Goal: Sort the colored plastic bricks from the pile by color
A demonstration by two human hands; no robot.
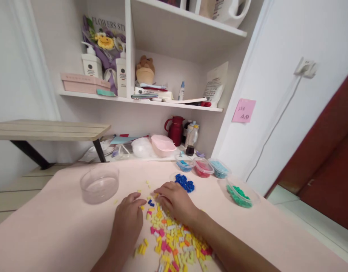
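My left hand (128, 213) rests at the left edge of a spread of small building blocks (171, 238), its fingers apart and nothing visible in them. These blocks are mostly yellow, with pink, orange and white ones among them. My right hand (175, 200) reaches over the top of the spread, fingers loosely bent, beside a yellow block (156, 195) near its fingertips; its palm side is hidden. Between both hands lie a few dark blue blocks (150, 203). Just beyond my right hand sits a heap of dark blue blocks (184, 183).
A clear round tub (99, 185) stands at the left. Along the back right are small tubs of blue blocks (185, 165), red blocks (202, 168) and light blue blocks (219, 169), plus a tub of green blocks (239, 196). Behind the table (49, 226) rises a shelf (162, 104).
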